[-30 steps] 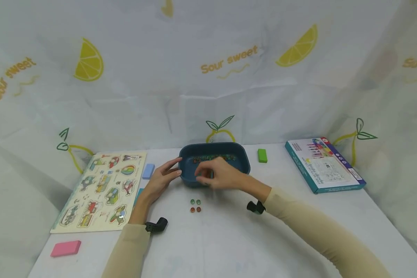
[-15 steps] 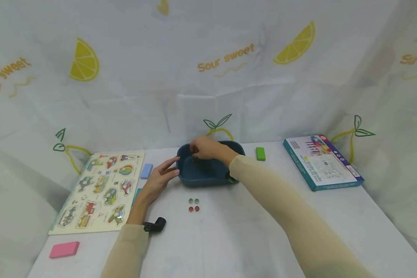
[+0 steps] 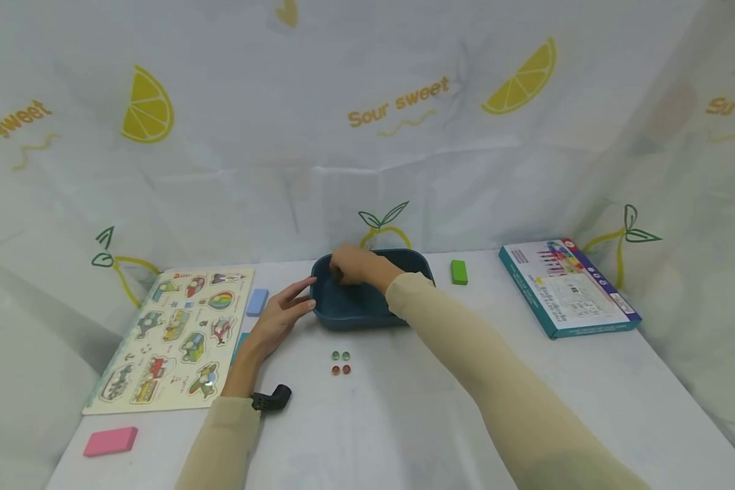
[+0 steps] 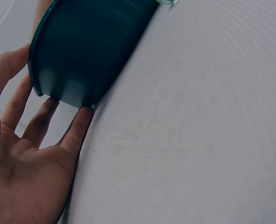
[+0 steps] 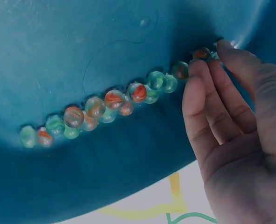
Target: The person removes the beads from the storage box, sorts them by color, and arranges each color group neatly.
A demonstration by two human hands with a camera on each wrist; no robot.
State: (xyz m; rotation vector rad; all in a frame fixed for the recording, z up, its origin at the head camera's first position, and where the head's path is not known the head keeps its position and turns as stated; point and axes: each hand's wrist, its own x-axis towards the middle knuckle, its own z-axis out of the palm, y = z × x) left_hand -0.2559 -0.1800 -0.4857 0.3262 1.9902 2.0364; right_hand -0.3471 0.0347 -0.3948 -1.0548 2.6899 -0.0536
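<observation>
A dark blue plastic bin (image 3: 361, 320) stands on the white table. My left hand (image 3: 277, 320) touches its left end; the left wrist view shows fairly straight fingers against the bin wall (image 4: 95, 51). My right hand (image 3: 349, 264) reaches inside toward the far left corner. In the right wrist view, its thumb and fingertips are around an orange-streaked marble (image 5: 201, 53) at the end of a row of green and orange marbles (image 5: 114, 100); a firm pinch cannot be made out. On the table before the bin lie two green marbles (image 3: 335, 356) above two orange marbles (image 3: 335, 370).
At left lies a picture puzzle board (image 3: 171, 340), with a blue block (image 3: 257, 302) beside it and a pink block (image 3: 110, 442) in front. Right of the bin are a green block (image 3: 459, 272) and a flat printed box (image 3: 569, 288). A printed curtain (image 3: 251, 190) hangs behind.
My right hand has moved from the bin's front side to its far left part, reaching down among the marbles. The left hand stays at the bin's left end.
</observation>
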